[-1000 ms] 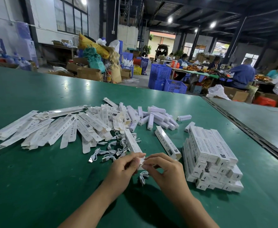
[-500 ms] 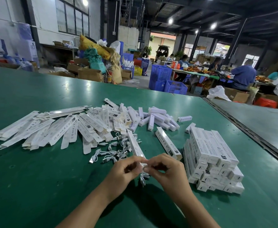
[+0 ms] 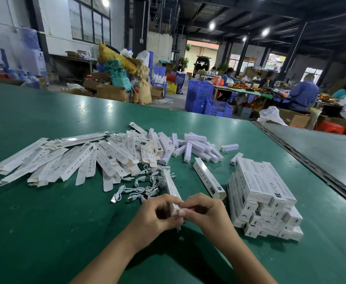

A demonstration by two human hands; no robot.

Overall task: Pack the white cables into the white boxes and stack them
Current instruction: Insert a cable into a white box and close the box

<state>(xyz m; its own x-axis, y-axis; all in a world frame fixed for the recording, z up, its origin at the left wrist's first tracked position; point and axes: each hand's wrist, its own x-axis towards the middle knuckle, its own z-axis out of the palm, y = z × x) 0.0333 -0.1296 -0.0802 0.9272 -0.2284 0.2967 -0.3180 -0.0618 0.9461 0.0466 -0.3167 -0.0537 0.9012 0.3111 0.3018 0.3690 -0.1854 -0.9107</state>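
Observation:
A long white box [image 3: 172, 186] points away from me, its near end held between both hands. My left hand [image 3: 157, 214] grips that end from the left. My right hand [image 3: 204, 212] pinches the box's end with fingertips at its opening. A bit of white cable [image 3: 179, 227] hangs below the fingers. Loose white cables [image 3: 145, 184] lie tangled just beyond my hands. A stack of packed white boxes [image 3: 264, 201] stands at the right. One single box [image 3: 208, 178] lies between the stack and the cables.
Flat unfolded white boxes [image 3: 51, 162] spread over the green table [image 3: 45, 232] at the left. Small white boxes [image 3: 192, 146] lie heaped further back. A seam [image 3: 303, 162] with a second table runs along the right. People work at tables in the background.
The hanging cable has gone mostly out of sight at the box's end, only a short bit showing below. Both hands stay at the box's near end and have closed in on it.

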